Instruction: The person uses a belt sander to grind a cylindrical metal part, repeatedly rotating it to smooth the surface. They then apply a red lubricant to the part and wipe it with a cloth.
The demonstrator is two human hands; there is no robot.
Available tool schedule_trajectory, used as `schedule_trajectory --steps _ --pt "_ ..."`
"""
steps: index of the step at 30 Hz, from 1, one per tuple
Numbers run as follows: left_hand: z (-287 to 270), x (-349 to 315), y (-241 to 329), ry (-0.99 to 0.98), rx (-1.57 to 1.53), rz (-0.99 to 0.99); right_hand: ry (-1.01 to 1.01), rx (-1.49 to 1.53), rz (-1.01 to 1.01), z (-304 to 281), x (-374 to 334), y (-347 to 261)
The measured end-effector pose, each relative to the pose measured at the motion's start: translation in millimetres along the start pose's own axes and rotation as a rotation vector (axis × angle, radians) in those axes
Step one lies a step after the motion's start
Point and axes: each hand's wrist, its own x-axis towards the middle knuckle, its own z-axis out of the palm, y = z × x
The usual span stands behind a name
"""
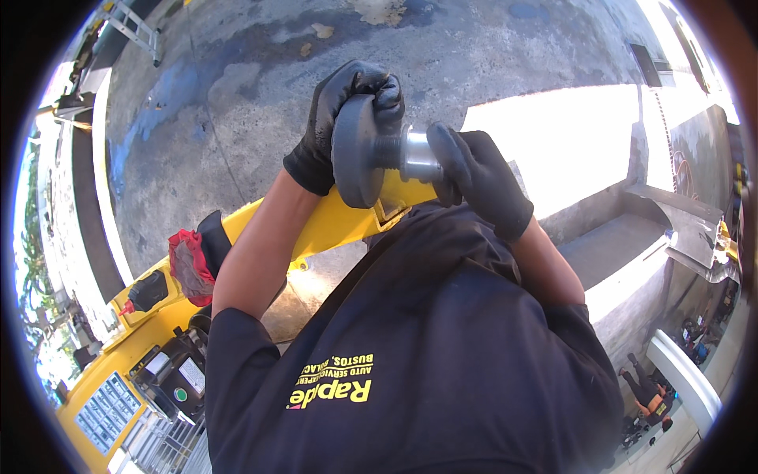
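Note:
My left hand (345,112), in a black glove, is closed around the far side of a thick round dark pad (359,154). A dark threaded stem sticks out from the pad's right face. It runs into a silver flanged metal sleeve (422,156). At the sleeve's right end my right hand (488,178), also gloved in black, has its thumb and fingers closed on it. The pad and sleeve lie sideways, in line with each other. Right beneath them is a yellow lift arm (339,225), slanting down to the left; part of it is behind my left forearm.
A red and grey cloth (193,265) hangs on the yellow structure at left, above a black motor unit (174,375). A ladder (134,35) stands far left. Grey concrete floor (260,87) lies ahead. A long recess (604,241) is at right; another person (651,399) is at lower right.

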Motion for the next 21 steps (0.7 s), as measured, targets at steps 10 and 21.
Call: schedule_trajectory --steps 10,21 --pt "35 -4 0 0.226 0.403 0.069 0.244 -0.334 -0.320 6 -6 1" --pt "7 -9 -9 -0.012 0.363 0.160 0.265 -0.558 -0.613 -6 -12 1"
